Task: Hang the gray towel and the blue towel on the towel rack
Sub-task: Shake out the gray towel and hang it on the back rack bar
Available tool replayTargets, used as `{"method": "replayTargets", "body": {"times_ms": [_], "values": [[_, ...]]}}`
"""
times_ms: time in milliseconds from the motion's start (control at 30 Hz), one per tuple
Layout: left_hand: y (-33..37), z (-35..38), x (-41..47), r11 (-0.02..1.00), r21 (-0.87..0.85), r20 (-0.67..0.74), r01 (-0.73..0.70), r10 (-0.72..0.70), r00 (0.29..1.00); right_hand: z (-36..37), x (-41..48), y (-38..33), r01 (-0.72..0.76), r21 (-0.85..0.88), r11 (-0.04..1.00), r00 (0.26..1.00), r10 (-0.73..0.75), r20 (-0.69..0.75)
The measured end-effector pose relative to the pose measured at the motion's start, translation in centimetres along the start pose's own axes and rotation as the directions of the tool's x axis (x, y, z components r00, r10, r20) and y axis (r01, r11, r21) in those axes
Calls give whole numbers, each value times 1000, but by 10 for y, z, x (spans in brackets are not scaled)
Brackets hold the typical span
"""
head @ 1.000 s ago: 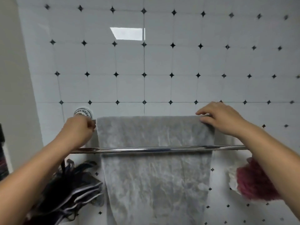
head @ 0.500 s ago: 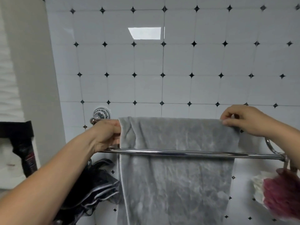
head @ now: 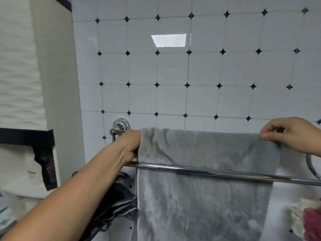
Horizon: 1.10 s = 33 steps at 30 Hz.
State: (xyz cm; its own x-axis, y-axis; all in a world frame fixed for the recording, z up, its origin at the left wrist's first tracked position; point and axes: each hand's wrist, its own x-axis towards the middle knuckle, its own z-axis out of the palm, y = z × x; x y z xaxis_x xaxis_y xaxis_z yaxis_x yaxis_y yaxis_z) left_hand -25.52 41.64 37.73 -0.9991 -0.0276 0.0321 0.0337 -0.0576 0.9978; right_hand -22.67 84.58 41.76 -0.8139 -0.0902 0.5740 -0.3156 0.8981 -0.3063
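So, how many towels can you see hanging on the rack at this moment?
1. The gray towel hangs over the rear bar of the towel rack, behind the front bar, held at its top corners by the left hand and right hand. No blue towel is in view.

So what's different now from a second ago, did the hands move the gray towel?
Mostly the view turned left: more of the side wall shows, and everything slid right in the picture. The left hand stays clamped on the left edge of the gray towel, and the right hand keeps pinching its top right corner. The towel still hangs over the back bar, behind the front bar. Nothing was let go, and no blue towel is in view.
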Motion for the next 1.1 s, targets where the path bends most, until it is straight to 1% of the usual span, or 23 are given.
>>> {"method": "replayTargets", "body": {"times_ms": [100,167,300,400,467,600,667,767,833,867,900,967,1033,1100], "values": [[5,-12,2,996,84,-123,-27,38,992,-9,-3,19,-51,-22,998,998,49,-50],[6,-16,0,992,111,-139,-57,72,988,-7,-4,29,-65,-20,998,997,64,-43],[-1,-14,0,990,59,-80,-127,131,988,-2,-5,31,-75,44,996,997,76,-5],[-2,-11,-4,994,34,-22,-100,100,995,-1,-10,21,-48,61,997,997,45,63],[-4,-7,-4,990,55,-67,-126,130,989,1,-9,18,-43,72,997,998,40,51],[-2,-2,2,967,153,-213,-201,231,949,-10,-10,21,-81,80,994,997,80,18],[2,-7,7,957,175,-239,-230,268,933,-17,-14,23,-101,131,986,995,98,28],[2,-10,13,921,291,-217,-259,328,919,-17,-26,15,-152,187,970,988,144,58],[-1,-8,14,893,364,-200,-265,353,914,-13,-35,12,-212,180,961,976,216,-8],[-2,-8,14,887,373,-190,-271,359,914,-11,-40,11,-255,163,953,965,263,-24],[-3,-7,12,885,374,-175,-276,360,917,-7,-44,9,-315,144,938,948,319,-2],[-5,-5,7,882,381,-118,-277,343,932,8,-50,3,-427,156,891,904,415,105],[-10,-3,2,879,392,-62,-271,319,946,27,-54,-2,-475,242,846,880,451,149],[-14,-4,-2,878,397,-61,-267,315,947,38,-54,-4,-498,368,785,865,482,140]]}}
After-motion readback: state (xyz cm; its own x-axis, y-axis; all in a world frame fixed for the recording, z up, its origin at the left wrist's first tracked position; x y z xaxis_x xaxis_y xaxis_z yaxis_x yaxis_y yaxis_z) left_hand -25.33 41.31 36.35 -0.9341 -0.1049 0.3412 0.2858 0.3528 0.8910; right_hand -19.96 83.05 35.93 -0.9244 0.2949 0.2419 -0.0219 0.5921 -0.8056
